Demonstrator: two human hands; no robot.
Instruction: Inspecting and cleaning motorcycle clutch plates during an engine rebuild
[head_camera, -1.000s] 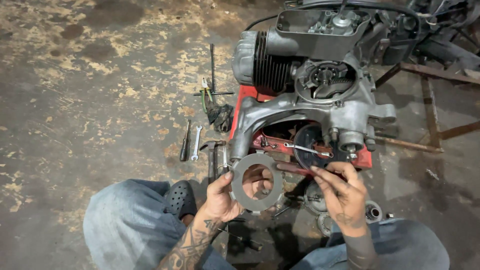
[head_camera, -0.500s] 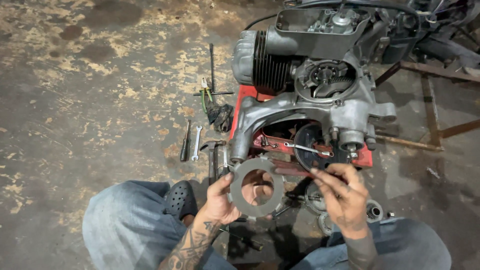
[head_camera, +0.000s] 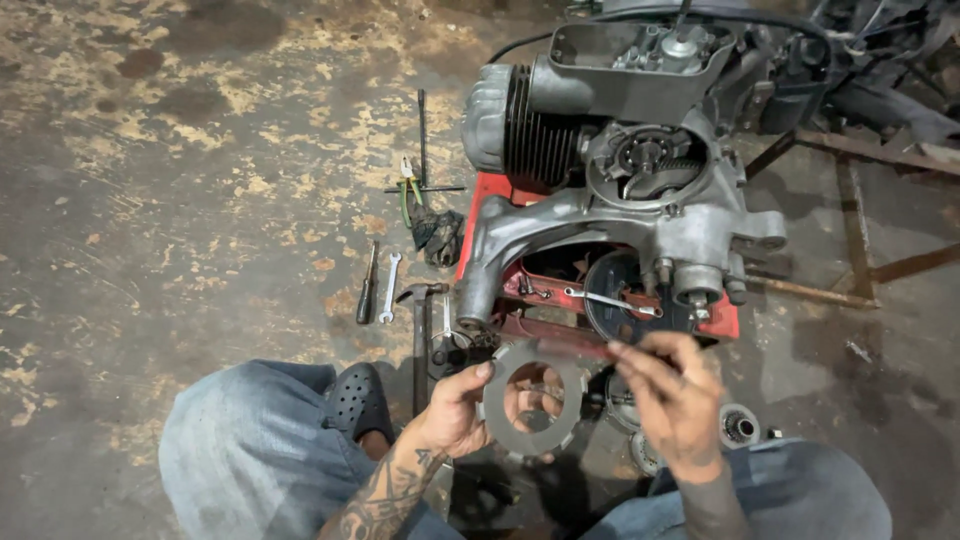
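**Ring plate swung flat, right hand drawn in**

Since half a second ago: plate tipped face-up, right hand (head_camera: 675, 400) lowered toward it. Left hand (head_camera: 455, 410) pinching the grey ring plate (head_camera: 533, 398) by its left edge, held over the lap, just below the engine (head_camera: 620, 200). Right-hand grip narrow, fingertips at the plate's upper rim; holding anything, cannot tell. Judged: inspecting a clutch plate; next, a steady two-handed seat. Red tray (head_camera: 722, 322) under the engine: dark disc, small parts. Spanner (head_camera: 390, 287) on the floor.
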